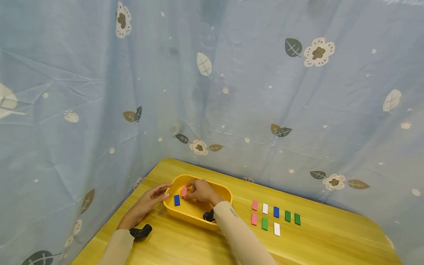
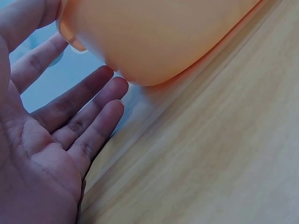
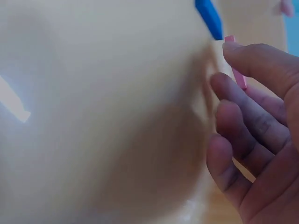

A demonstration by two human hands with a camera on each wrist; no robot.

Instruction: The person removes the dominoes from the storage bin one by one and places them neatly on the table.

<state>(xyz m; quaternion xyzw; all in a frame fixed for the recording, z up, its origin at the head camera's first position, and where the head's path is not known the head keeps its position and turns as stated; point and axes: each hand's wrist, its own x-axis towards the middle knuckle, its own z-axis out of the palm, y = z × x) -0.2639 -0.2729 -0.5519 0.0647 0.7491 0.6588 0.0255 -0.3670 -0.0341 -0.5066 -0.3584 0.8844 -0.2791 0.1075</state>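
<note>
My right hand (image 1: 201, 191) reaches inside a yellow plastic basin (image 1: 185, 217) and pinches a small pink domino-like block (image 1: 183, 192) between thumb and fingers. In the right wrist view the pink block (image 3: 239, 80) stands on edge by the thumb tip, partly hidden by the fingers. Beside it in the basin lies a blue block (image 1: 177, 200). My left hand (image 1: 147, 202) holds the basin's left rim with thumb and forefinger. Seen from the left wrist, the other fingers (image 2: 100, 123) of this hand extend loosely near the basin's outer wall (image 2: 163, 42).
To the right of the basin, two rows of blocks lie on the wooden table (image 1: 331, 239): pink (image 1: 254, 205), white (image 1: 276, 229), blue (image 1: 276, 212) and green (image 1: 264, 223). A blue patterned curtain (image 1: 248, 92) hangs behind and to the left. Each wrist wears a black device (image 1: 141, 232).
</note>
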